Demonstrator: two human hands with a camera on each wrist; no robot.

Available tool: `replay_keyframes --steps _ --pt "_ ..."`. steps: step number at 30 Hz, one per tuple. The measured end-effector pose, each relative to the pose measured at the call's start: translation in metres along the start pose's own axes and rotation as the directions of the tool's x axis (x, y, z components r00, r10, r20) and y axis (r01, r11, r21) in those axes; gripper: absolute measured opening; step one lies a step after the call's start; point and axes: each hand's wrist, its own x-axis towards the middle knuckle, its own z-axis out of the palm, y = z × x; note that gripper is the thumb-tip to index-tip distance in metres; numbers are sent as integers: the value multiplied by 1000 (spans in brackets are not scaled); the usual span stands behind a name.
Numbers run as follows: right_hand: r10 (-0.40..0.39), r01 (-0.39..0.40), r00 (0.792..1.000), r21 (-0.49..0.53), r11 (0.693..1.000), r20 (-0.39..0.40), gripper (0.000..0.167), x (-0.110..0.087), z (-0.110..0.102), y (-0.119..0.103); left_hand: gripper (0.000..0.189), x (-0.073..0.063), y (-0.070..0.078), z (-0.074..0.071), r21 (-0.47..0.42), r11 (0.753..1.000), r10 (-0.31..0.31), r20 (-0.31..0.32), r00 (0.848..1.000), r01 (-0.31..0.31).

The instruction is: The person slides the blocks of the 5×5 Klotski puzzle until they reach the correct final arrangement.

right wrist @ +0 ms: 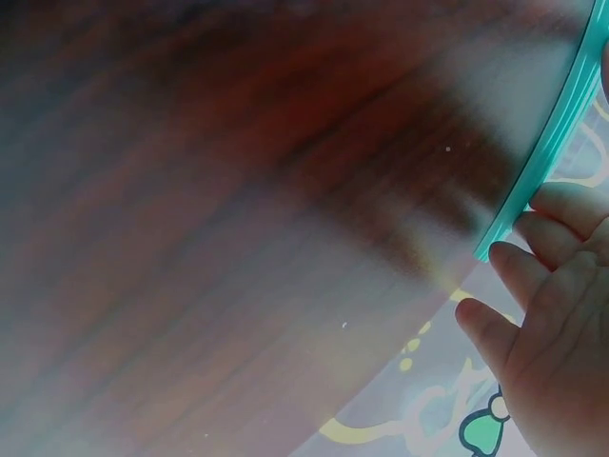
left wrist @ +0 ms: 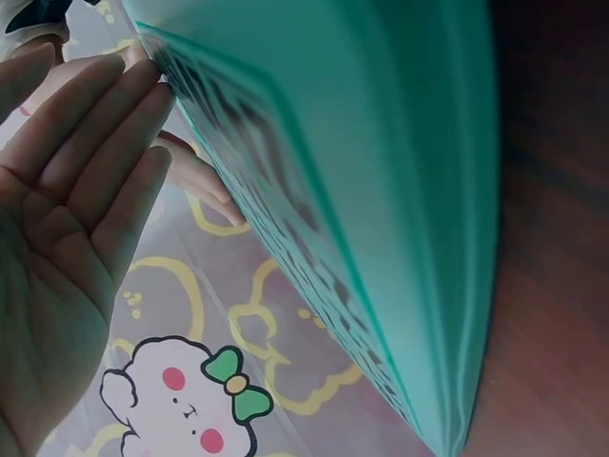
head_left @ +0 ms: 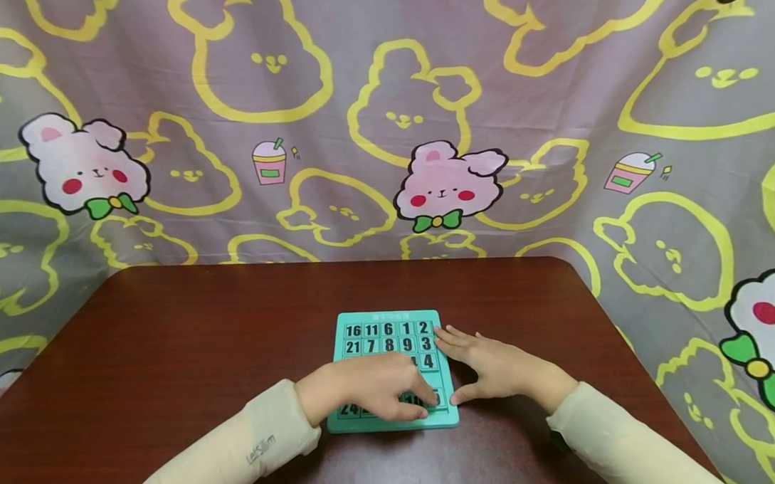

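A teal number sliding puzzle lies flat on the table, its tiles printed with black numbers. Over its lower half reaches my left hand, index fingertip on a tile at the right end of the fourth row; the hand covers many middle and lower tiles. A bare teal gap shows between that tile and the 4 tile above. Along the frame's right edge rests my right hand, fingers spread, fingertips against the side. In the right wrist view, the right hand's fingers lie extended beside the teal edge.
The dark reddish-brown table extends around the puzzle on all sides. Behind and beside it hangs a grey-pink curtain with yellow outlines and cartoon animals. Light-coloured sleeves cover both forearms.
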Motion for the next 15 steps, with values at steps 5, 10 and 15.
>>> replay_keyframes --steps 5,10,15 --pt "0 0 1000 0 1000 4 97 0 -1 0 30 1 -7 -2 3 999 -40 -10 999 40" --pt "9 -9 1000 5 1000 11 97 0 -1 -1 32 2 -13 -4 9 996 -85 -19 996 85" --pt "15 -15 1000 3 1000 13 97 0 -1 -1 32 3 -17 -6 3 996 -93 -24 995 93"
